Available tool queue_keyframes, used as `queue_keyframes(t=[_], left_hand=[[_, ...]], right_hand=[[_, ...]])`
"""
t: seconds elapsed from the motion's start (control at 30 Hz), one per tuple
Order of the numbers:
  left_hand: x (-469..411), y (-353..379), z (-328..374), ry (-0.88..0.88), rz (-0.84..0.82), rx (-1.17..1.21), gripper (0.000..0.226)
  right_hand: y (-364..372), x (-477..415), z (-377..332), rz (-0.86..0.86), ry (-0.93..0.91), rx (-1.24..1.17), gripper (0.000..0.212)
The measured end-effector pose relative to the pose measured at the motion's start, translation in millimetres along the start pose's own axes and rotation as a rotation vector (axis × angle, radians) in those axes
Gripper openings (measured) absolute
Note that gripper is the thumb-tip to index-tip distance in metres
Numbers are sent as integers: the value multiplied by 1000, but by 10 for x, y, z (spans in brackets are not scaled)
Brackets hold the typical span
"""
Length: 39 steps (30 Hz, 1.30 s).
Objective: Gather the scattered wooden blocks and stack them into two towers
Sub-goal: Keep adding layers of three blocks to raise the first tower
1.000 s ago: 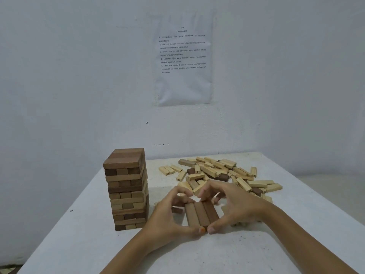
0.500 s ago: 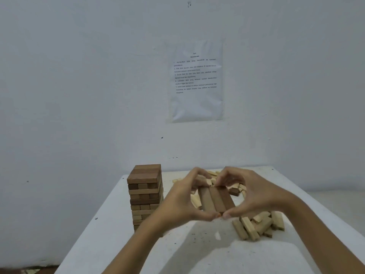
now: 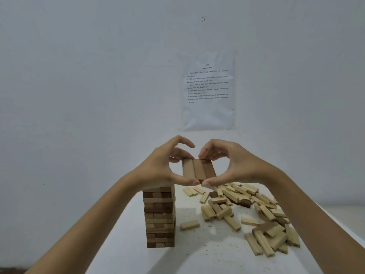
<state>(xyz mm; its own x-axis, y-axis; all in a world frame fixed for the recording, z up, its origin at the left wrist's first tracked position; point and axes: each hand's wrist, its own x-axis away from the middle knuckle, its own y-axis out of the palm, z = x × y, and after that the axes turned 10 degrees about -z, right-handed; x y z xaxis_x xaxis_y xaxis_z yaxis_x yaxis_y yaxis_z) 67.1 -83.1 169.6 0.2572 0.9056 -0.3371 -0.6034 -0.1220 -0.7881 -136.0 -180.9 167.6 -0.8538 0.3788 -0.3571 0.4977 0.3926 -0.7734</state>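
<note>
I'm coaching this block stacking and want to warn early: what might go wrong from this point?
1. The row of three brown wooden blocks is held in the air only by fingertips of the left hand and right hand at its ends; a block may slip out and drop.
2. The left hand sits right at the top of the tall tower of stacked wooden blocks; a nudge while setting the row down might topple it.

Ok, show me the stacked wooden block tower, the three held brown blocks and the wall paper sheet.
Stacked wooden block tower (image 3: 159, 218): head view, front face.
Three held brown wooden blocks (image 3: 198, 169): head view, middle block.
White printed paper sheet (image 3: 208, 115): head view, blank lower part.
</note>
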Motion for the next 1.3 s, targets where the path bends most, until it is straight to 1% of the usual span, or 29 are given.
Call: queue_keyframes(t=[0.27,0.53,1.03,1.13,1.3], left_hand=[[158,-367,-344,-135,-9,92,67],[260,-433,-664,-248,-80,197,64],[341,-437,-865,-261,-151,239,66],[353,-422,-872,-255,-155,242,63],[365,-409,-883,-254,-194,247,66]], right_hand=[[287,-513,-62,8,-4,-15,54],[552,-737,-3,-51,72,-52,56],[662,-789,-36,-142,102,-58,56],[679,-783,-20,-151,110,-64,56],[690,-752,-4,-140,105,-79,61]])
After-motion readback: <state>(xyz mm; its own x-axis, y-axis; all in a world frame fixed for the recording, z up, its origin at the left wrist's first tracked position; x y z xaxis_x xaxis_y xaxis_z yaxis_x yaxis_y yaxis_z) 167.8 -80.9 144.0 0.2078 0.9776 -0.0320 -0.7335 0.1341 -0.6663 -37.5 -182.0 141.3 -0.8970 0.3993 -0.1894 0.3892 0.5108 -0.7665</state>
